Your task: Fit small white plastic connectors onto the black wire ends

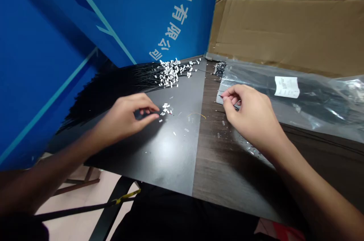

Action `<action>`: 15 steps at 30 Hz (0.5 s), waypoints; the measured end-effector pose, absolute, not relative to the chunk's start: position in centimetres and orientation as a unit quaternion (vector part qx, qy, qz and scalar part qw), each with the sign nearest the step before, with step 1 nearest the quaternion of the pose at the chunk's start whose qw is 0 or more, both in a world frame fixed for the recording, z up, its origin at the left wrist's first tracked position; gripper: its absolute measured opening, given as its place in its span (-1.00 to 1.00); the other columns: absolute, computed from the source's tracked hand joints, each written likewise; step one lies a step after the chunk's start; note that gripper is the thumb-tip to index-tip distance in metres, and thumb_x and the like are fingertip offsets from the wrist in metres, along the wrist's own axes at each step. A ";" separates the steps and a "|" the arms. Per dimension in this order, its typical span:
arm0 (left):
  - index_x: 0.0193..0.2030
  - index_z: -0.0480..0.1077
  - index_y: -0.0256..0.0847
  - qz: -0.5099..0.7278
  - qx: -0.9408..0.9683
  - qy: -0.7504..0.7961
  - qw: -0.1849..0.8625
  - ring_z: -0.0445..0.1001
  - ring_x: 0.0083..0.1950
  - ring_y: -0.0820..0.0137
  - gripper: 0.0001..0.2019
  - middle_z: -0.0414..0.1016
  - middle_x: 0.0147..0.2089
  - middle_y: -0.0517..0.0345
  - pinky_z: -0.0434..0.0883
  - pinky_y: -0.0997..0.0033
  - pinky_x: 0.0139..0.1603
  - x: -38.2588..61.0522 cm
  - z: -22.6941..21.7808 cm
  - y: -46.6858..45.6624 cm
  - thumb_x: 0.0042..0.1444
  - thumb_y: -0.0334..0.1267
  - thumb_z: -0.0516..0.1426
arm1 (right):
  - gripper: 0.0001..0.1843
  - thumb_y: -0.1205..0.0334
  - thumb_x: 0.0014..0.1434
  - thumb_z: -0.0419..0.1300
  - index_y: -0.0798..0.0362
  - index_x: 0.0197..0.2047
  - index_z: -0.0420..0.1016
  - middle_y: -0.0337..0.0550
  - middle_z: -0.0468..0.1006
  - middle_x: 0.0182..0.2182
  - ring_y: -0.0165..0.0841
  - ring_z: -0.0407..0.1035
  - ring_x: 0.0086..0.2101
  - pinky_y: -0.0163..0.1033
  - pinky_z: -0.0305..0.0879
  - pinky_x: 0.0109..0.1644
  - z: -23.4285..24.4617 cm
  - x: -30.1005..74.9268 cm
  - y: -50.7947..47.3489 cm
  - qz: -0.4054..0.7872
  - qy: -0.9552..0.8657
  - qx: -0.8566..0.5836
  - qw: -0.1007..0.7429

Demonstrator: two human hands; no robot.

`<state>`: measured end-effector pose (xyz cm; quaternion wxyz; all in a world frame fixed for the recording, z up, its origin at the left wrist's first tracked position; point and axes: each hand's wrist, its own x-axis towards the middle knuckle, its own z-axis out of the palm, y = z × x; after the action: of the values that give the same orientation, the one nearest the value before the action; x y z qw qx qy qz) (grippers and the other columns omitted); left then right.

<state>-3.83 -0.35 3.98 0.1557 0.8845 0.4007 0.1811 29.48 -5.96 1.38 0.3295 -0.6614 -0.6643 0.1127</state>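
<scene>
Hands (123, 119) (250, 110) flank scattered white connectors (165, 109), nearer the left.

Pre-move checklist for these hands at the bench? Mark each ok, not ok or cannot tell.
1. Left hand apart from the loose white plastic connectors: not ok, fingertips curl right over them.
2. Right hand holding something: cannot tell, fingers hide it.
3. Heap of black wires with white connectors on the smooth grey board: ok.
4. Brown wood-grain tabletop without strays: not ok, small pale pieces lie there.
5. White paper label on the clear plastic bag legible: cannot tell, too small.
</scene>
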 end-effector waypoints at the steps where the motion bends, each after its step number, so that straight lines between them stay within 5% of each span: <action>1: -0.09 0.71 -0.19 0.180 0.885 0.397 0.161 0.60 -0.25 0.35 -0.83 0.67 -0.18 0.14 0.51 0.39 -0.21 -3.8 3.3 -1.3 0.32 -0.15 0.36 | -0.86 0.37 0.28 0.17 0.02 -0.24 0.56 -0.03 0.68 -0.30 -0.18 0.50 -0.34 -0.10 0.32 -0.19 1.3 29.4 -6.0 0.113 -0.668 -0.657 0.331; 9: -0.21 0.70 -0.17 0.186 0.896 0.377 0.146 0.62 -0.15 0.30 -0.80 0.64 -0.17 0.10 0.47 0.34 -0.06 -3.4 0.6 -1.4 0.42 -0.25 0.24 | -0.88 0.32 0.26 0.19 0.00 -0.24 0.58 -0.07 0.67 -0.33 -0.22 0.49 -0.36 -0.13 0.33 -0.23 1.2 28.3 -6.5 0.152 -0.674 -0.636 0.344; 15: -0.09 0.60 -0.19 0.198 0.905 0.330 0.181 0.65 -0.04 0.26 -0.85 0.69 -0.06 0.04 0.49 0.31 0.03 -2.7 1.6 -2.1 0.50 -0.28 0.18 | -0.91 0.26 0.27 0.25 0.03 -0.27 0.59 -0.14 0.64 -0.38 -0.28 0.48 -0.38 -0.16 0.41 -0.24 2.1 26.7 -7.6 0.295 -0.663 -0.575 0.377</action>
<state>-2.69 -2.10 1.62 0.1809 0.9052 0.3296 0.1981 26.67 -7.60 2.14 0.3767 -0.5754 -0.6631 0.2954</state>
